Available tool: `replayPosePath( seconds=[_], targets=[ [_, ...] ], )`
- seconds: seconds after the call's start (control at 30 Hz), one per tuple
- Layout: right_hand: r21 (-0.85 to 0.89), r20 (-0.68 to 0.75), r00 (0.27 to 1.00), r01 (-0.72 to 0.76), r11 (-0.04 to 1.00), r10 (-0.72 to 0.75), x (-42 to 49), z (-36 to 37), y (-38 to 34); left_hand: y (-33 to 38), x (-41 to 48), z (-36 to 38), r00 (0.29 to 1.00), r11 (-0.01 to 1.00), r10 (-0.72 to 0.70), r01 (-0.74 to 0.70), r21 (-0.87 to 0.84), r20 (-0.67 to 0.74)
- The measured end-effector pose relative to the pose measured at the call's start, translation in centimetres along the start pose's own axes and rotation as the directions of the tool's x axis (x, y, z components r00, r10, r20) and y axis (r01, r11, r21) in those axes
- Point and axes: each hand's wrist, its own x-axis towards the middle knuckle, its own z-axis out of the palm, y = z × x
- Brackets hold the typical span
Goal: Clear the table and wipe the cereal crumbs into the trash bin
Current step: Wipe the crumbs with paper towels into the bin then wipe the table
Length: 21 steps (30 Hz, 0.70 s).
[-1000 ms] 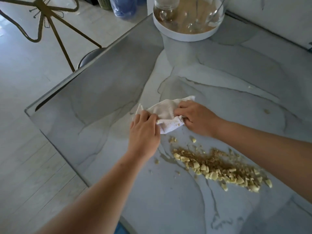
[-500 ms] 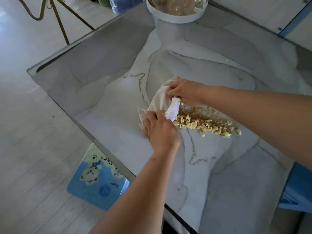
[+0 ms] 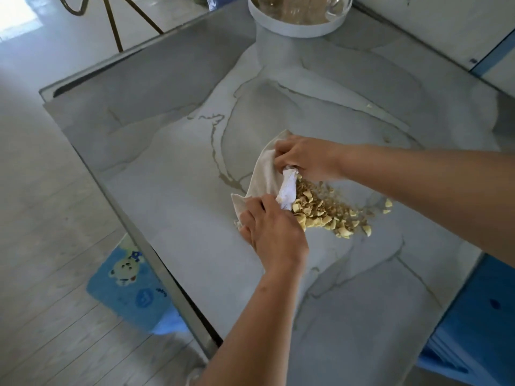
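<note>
My left hand (image 3: 274,232) pinches the near end of the white cloth (image 3: 264,174) with curled fingers. My right hand (image 3: 303,160) grips the far end. The cloth sits bunched on the gray tabletop (image 3: 167,162), touching the pile of yellow cereal crumbs (image 3: 326,213) beside it. A round white tray (image 3: 292,27) sits at the far edge.
</note>
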Motion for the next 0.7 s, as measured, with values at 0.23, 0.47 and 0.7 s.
replayPosePath(
  seconds=[0.23, 0.47, 0.7],
  targets=[
    [0.007, -0.002, 0.999, 0.054, 0.998, -0.054, -4.8, 0.2, 1.9, 2.4, -3.1, 3.0, 0.999, 1.000, 0.019, -0.020, -0.021, -0.042],
    [0.016, 0.007, 0.999, -0.035, 0.999, 0.035, -11.5, 1.1, 3.1, 4.8, -6.8, 5.6, 0.999, 0.997, 0.041, -0.040, -0.059, 0.025],
    [0.082, 0.141, 0.970, -0.211, 0.974, 0.199, -12.3, -0.3, 2.0, 4.2, -6.6, 3.8, 0.962, 0.972, 0.236, -0.233, -0.035, 0.136]
  ],
)
